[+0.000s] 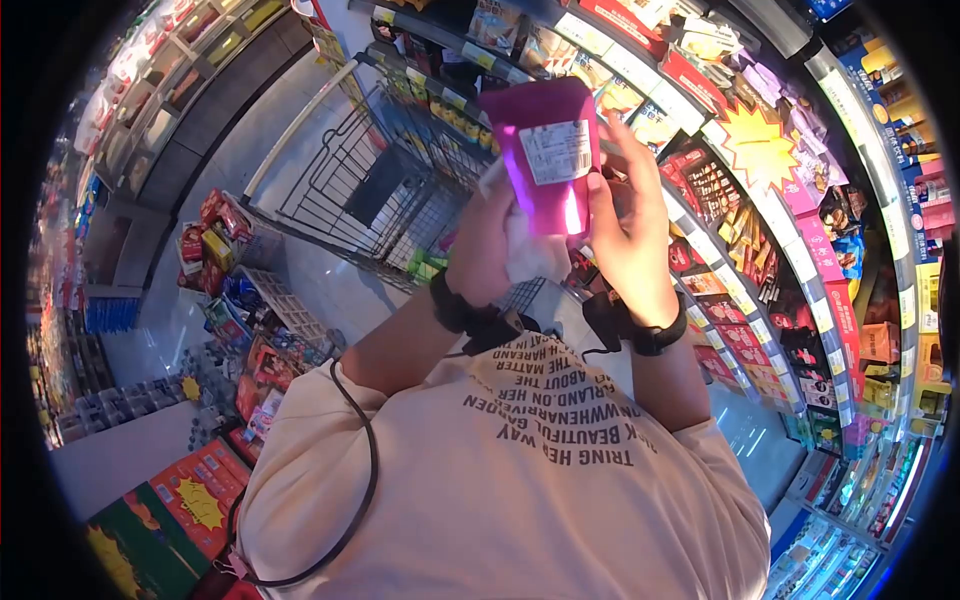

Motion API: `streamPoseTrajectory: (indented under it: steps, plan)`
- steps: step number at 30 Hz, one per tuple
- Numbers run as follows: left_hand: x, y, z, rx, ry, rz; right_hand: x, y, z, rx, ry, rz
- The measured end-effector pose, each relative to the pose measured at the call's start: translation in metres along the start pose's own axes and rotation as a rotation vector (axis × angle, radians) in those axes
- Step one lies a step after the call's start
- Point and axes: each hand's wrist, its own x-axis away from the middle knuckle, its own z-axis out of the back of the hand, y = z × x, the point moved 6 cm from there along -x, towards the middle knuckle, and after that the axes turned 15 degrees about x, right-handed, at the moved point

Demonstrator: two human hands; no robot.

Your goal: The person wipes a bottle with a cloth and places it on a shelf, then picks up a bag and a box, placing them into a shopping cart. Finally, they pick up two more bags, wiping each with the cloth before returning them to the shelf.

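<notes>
A magenta pouch (pixel 553 205) with a white barcode label is held up in front of the chest, tilted slightly. My right hand (pixel 635 235) grips its right edge, the thumb on the front and the other fingers raised beside and behind it. Below and left of the pouch, my left hand (pixel 482 238) is closed round a crumpled white, cloth-like item (pixel 535 250). The pouch hides part of the left fingers. Both wrists wear black bands.
A wire shopping cart (pixel 345 195) stands just beyond the left hand. Shelves of packaged goods (pixel 740 235) curve along the right. At the left are a crate (pixel 285 300) with packets around it and stacked boxes (pixel 200 490). A black cable (pixel 372 455) hangs over the shirt.
</notes>
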Motion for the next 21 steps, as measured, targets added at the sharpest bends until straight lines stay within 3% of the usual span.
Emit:
streamPoseTrajectory:
  steps: [1,4,6,8,9,14,16,19,21]
  plan:
    - [0.007,-0.01,0.011,-0.269,0.01,-0.064,0.0,0.01,0.0,0.243,-0.064,0.242]
    - [0.02,-0.035,0.012,0.205,0.31,0.166,0.012,0.013,-0.013,-0.024,-0.272,-0.033]
    - [0.02,-0.043,0.018,0.203,0.339,0.074,0.015,-0.001,-0.014,0.125,-0.217,0.053]
    - [0.016,-0.038,0.04,-0.582,0.193,-0.114,0.023,0.002,-0.019,0.2,-0.229,0.118]
    - [0.011,-0.012,0.024,-0.637,0.005,-0.186,0.028,0.003,-0.022,0.127,-0.268,0.106]
    - [-0.002,-0.004,0.024,0.284,0.026,0.007,0.041,0.009,-0.022,0.166,-0.278,0.167]
    - [0.006,-0.008,0.014,-0.019,-0.064,-0.087,0.039,0.017,-0.021,0.171,-0.273,0.148]
    - [0.022,-0.011,0.011,-1.006,-0.072,-0.309,0.041,0.006,-0.022,0.235,-0.337,0.104]
    - [0.019,-0.024,0.017,-0.806,-0.137,-0.177,0.044,0.007,-0.026,0.264,-0.341,0.095]
